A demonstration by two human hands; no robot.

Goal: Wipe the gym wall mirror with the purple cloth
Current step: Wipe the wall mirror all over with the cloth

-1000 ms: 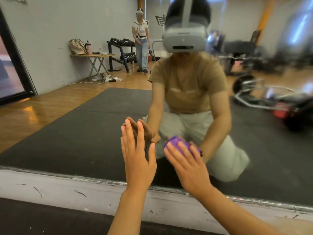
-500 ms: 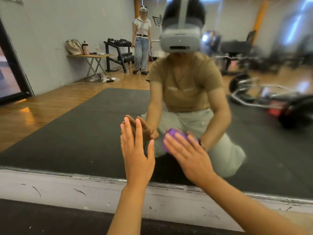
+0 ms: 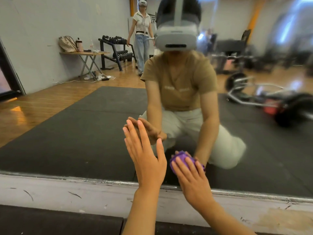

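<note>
Purple cloth (image 3: 183,160) pressed near mirror (image 3: 84,133) bottom edge, right hand (image 3: 193,178) grip seemingly flat; left hand (image 3: 145,155) splayed.

Black floor mat (image 3: 59,221) abuts scuffed white baseboard (image 3: 67,192).

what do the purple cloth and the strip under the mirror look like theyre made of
Purple cloth: looks like soft, nubby microfibre or chenille, judging by its tufted edges; matte.
Strip under the mirror: seems to be a white-painted wall or board; matte, with dark scuffs and chips. What lies under the paint can't be told.

head cam, close, facing mirror (image 3: 67,133)
</note>
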